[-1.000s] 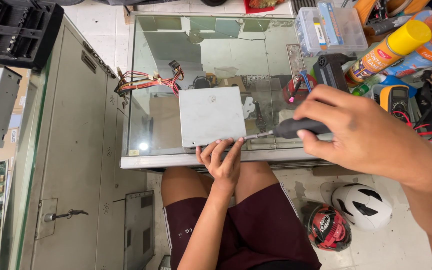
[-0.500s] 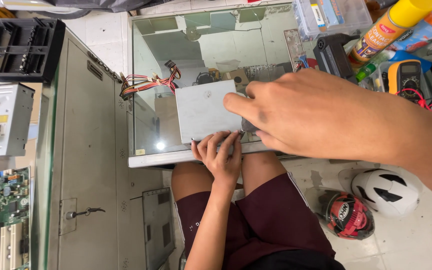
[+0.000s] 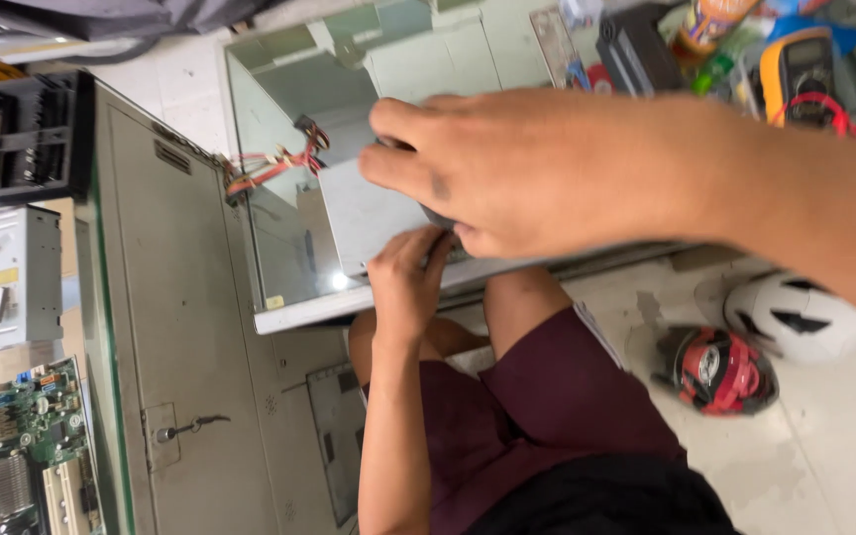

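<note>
We work seated at a glass-topped surface (image 3: 279,277), knees under its near edge. A grey metal box (image 3: 369,213), which looks like a computer power supply, lies flat on the glass close to that edge, with a bundle of red, yellow and black wires (image 3: 269,168) trailing from its far-left corner. Our left hand (image 3: 410,282) reaches up from below and presses its fingers against the near side of the box; it is braced there, fingers bent onto the edge, apparently so the box cannot slide on the smooth glass. Our right hand (image 3: 537,168) comes in from the right, held above the box and covering most of its right half. Its fingers are curled downward, and a dark rounded shape shows just beneath the palm, but the blur keeps us from telling whether the hand is closed on something or merely hovering.

Around us, a grey metal cabinet (image 3: 170,327) stands just left of the surface. Further left lie a green motherboard (image 3: 12,446), a silver optical drive (image 3: 2,277) and a black drive cage (image 3: 12,139). At the far right of the glass rests a yellow multimeter (image 3: 795,69) with red leads. On the floor to our right sit a red helmet (image 3: 715,372) and a white helmet (image 3: 795,317).
</note>
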